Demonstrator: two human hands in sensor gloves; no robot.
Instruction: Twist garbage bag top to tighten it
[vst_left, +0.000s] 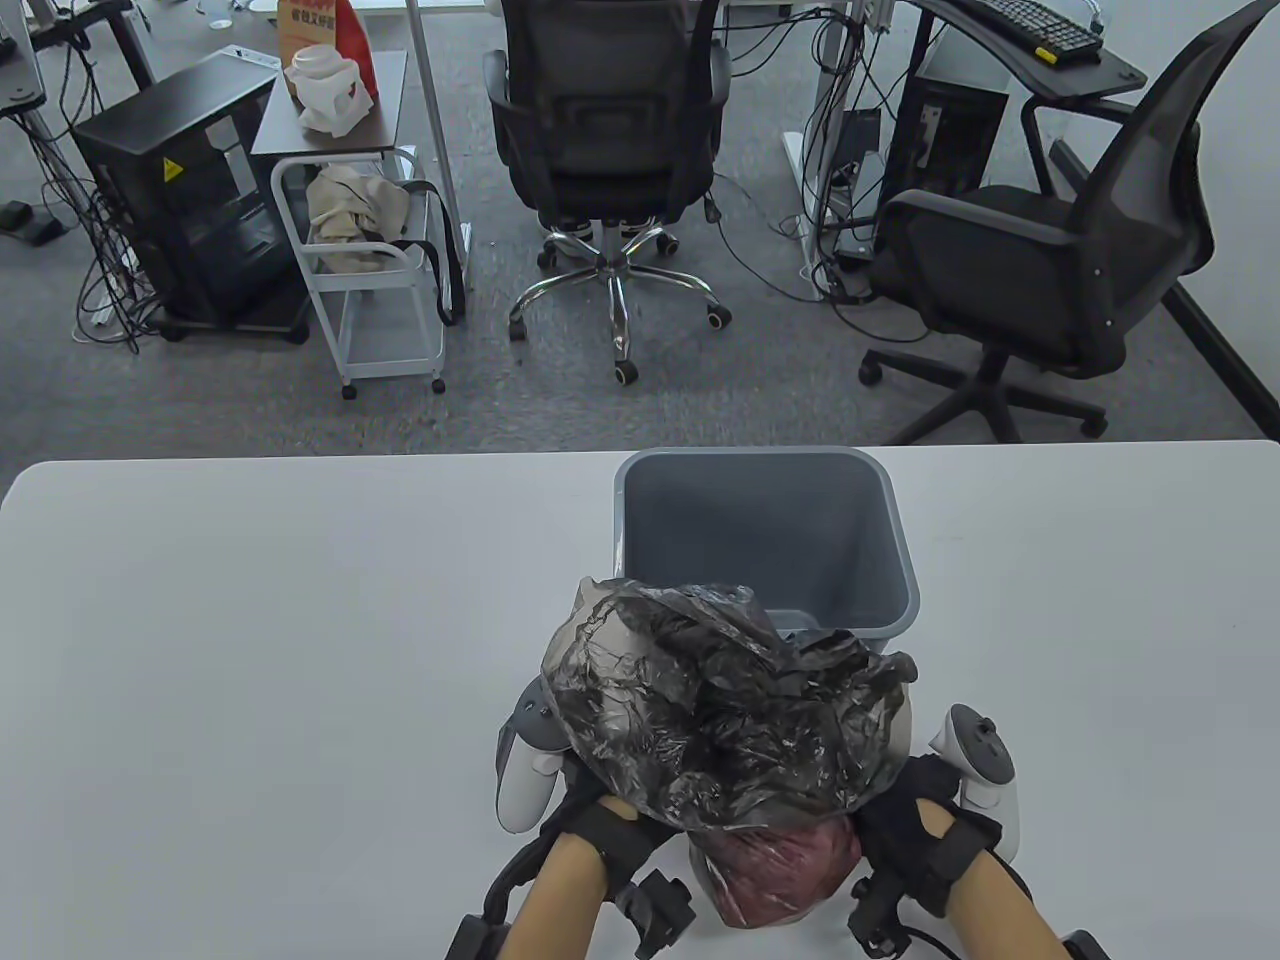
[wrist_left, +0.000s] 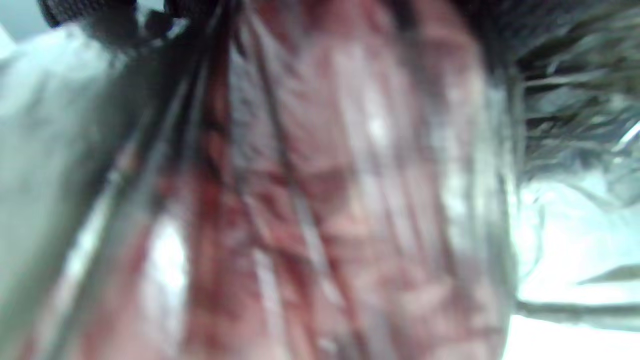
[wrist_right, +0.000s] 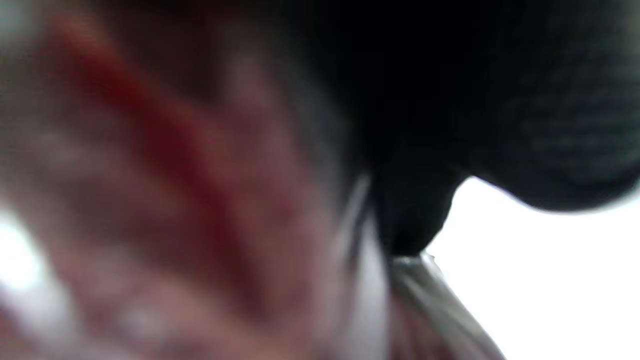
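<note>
A thin dark translucent garbage bag (vst_left: 720, 710) with reddish contents (vst_left: 785, 865) stands at the table's near edge, its loose top billowing wide. My left hand (vst_left: 600, 815) grips the bag's neck from the left and my right hand (vst_left: 895, 815) grips it from the right, just under the billowed top; the fingers are hidden by the plastic. The left wrist view is filled by stretched, pleated plastic over the red contents (wrist_left: 320, 200). The right wrist view is blurred: red contents (wrist_right: 175, 190) and a dark gloved finger (wrist_right: 500, 100) against the bag.
A grey waste bin (vst_left: 640, 560), open and without a liner, stands right behind the bag. The white table (vst_left: 250, 650) stretches left and right. Office chairs, a cart and desks stand on the floor beyond the far edge.
</note>
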